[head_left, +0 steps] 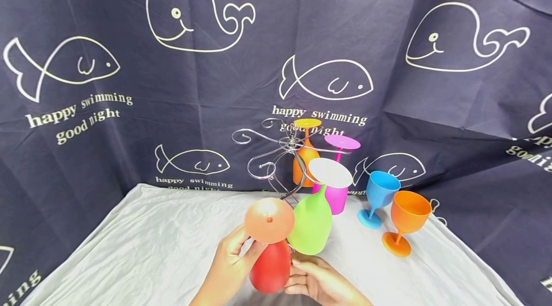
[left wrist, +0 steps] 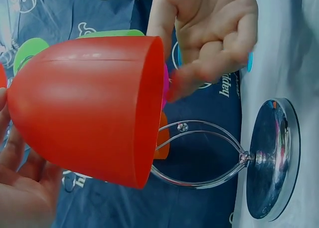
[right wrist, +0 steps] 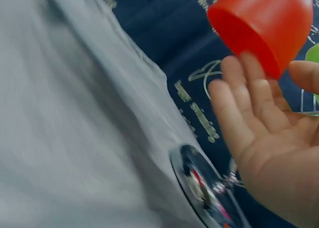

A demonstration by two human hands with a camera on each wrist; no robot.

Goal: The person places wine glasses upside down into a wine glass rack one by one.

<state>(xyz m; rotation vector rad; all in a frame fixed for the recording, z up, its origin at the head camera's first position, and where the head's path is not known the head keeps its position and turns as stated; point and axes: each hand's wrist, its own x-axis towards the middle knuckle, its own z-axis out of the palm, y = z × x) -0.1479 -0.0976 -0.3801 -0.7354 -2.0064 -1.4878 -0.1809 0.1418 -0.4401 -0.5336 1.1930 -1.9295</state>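
A red goblet [head_left: 270, 270] hangs upside down in front of the metal goblet rack [head_left: 290, 143], its foot uppermost. My left hand [head_left: 230, 263] grips it by the stem, just below the foot. In the left wrist view the red bowl [left wrist: 89, 108] is large, and its open mouth faces the rack's round chrome base [left wrist: 274, 160]. Beside that mouth is my right hand [head_left: 316, 279], palm turned up. Its fingers [right wrist: 254, 96] are loosely extended close to the rim in the right wrist view; whether they touch it I cannot tell.
On the rack, a green goblet [head_left: 311, 224], a magenta goblet [head_left: 338, 198] and an orange goblet [head_left: 304, 162] hang upside down. A blue goblet [head_left: 383, 188] and another orange goblet [head_left: 409, 212] stand upright at the right on the white cloth [head_left: 172, 248]. Dark printed fabric [head_left: 267, 9] hangs behind.
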